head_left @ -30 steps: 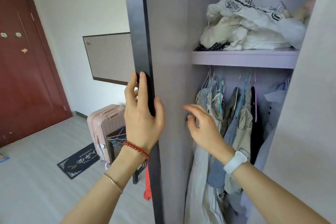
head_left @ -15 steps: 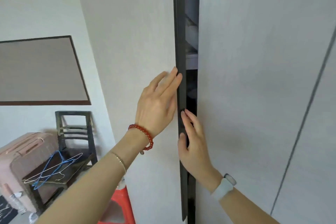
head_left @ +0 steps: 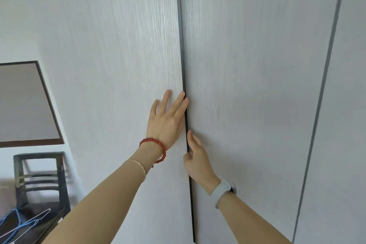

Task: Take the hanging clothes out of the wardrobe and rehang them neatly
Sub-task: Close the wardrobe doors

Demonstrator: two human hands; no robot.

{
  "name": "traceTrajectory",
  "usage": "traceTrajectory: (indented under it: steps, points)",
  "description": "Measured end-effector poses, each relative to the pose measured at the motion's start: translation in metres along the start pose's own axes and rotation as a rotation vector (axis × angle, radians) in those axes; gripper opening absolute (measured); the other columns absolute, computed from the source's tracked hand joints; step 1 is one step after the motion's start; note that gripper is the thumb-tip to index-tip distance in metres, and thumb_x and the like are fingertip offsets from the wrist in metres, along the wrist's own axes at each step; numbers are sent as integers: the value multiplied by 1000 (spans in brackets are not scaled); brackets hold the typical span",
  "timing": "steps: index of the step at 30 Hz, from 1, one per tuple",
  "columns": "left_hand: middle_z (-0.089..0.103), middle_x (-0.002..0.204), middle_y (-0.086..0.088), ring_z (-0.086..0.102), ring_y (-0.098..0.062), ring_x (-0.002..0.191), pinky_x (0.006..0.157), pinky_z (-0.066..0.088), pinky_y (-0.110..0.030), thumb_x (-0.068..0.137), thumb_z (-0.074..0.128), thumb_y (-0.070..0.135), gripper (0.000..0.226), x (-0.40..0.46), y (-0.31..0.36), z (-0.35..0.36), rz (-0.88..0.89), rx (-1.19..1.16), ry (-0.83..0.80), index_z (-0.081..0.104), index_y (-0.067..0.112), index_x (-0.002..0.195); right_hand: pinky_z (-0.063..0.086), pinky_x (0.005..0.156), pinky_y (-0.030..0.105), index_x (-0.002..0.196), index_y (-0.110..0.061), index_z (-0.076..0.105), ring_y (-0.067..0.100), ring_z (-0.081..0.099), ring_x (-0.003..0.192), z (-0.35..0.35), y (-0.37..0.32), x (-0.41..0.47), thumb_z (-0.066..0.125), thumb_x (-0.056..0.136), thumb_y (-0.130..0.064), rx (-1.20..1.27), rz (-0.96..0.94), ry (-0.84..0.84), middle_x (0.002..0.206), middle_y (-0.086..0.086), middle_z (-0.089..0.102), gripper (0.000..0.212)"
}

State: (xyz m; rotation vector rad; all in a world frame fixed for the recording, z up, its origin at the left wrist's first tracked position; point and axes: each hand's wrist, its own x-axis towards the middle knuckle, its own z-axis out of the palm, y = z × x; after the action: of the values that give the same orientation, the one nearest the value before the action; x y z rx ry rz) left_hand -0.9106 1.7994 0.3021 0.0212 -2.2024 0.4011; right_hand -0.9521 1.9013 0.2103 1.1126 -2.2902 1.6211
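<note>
The wardrobe stands shut, its pale left door [head_left: 118, 65] and right door [head_left: 257, 85] meeting at a dark vertical handle strip [head_left: 183, 55]. The hanging clothes are hidden behind the doors. My left hand [head_left: 166, 123] presses flat on the left door, fingers straight and spread, fingertips at the strip. Just below it, my right hand [head_left: 196, 158] rests against the strip with its fingers lying straight along the seam and the thumb touching the strip.
A dark wooden chair [head_left: 39, 174] stands at the lower left with blue and white wire hangers [head_left: 23, 224] on its seat. A framed grey board [head_left: 23, 103] hangs on the wall left of the wardrobe. Another door seam [head_left: 320, 105] runs down the right.
The left door has swung fully shut, hiding the clothes and the shelf. My left hand let go of the door's edge and now lies flat on its face. My view turned towards the doors.
</note>
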Motion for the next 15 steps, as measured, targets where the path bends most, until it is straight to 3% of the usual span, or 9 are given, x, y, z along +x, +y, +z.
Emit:
traceTrajectory:
  steps: [1,3,5,11,13,15]
  points:
    - [48,139,-4,40,-41,128,95,41,-56,83,61,14,46,4,-3,5,7,22,-6,53,10,128,36,106,36,145,-12,16,17,41,110,0,2,5,36,86,6,-18,-4,-2,151,1,19,65]
    - [45,141,-4,38,-40,129,95,40,-58,84,63,20,50,6,-9,14,21,51,-21,49,12,131,36,105,27,145,-12,15,19,35,127,1,9,11,37,86,5,-112,-46,11,150,1,18,65]
    - [41,144,-3,35,-41,131,96,37,-62,85,62,25,54,6,-14,22,33,68,-27,44,14,135,40,95,21,146,-13,13,16,30,130,3,15,11,40,86,-1,-269,-108,43,147,0,19,67]
    - [40,144,-3,35,-43,130,95,34,-66,86,56,35,57,6,-18,38,45,99,33,40,16,138,33,96,35,144,-12,22,23,32,128,0,27,14,44,83,-11,-632,-236,140,142,3,33,65]
    - [40,144,-3,34,-42,131,95,33,-66,87,52,36,56,5,-18,41,42,97,48,40,16,138,34,98,34,144,-10,23,25,35,127,-1,30,14,44,84,-7,-548,-247,120,138,7,37,63]
    - [39,145,-2,33,-41,132,95,32,-66,87,51,37,56,5,-20,42,50,83,62,40,17,138,37,97,25,144,-11,20,24,40,122,-1,27,13,40,87,1,-286,-211,40,137,7,36,62]
